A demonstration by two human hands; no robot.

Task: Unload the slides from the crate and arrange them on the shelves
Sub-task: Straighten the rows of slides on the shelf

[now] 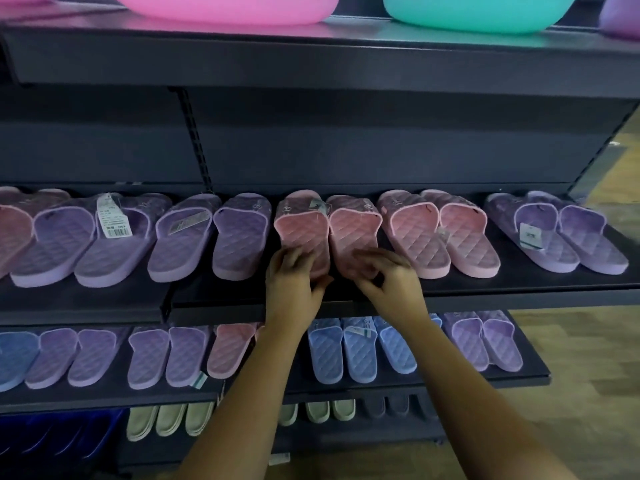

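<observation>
A pair of pink quilted slides stands toes-in on the middle shelf. My left hand grips the heel of the left pink slide, fingers on top and thumb at its edge. My right hand holds the heel of the right pink slide with curled fingers. Both hands are blurred. Another pink pair sits just to the right, and purple pairs fill the shelf to the left. No crate is in view.
A lower shelf carries purple, blue and pink slides. Beige slides sit on the bottom level. Pink and teal basins rest on the top shelf. Wooden floor lies to the right.
</observation>
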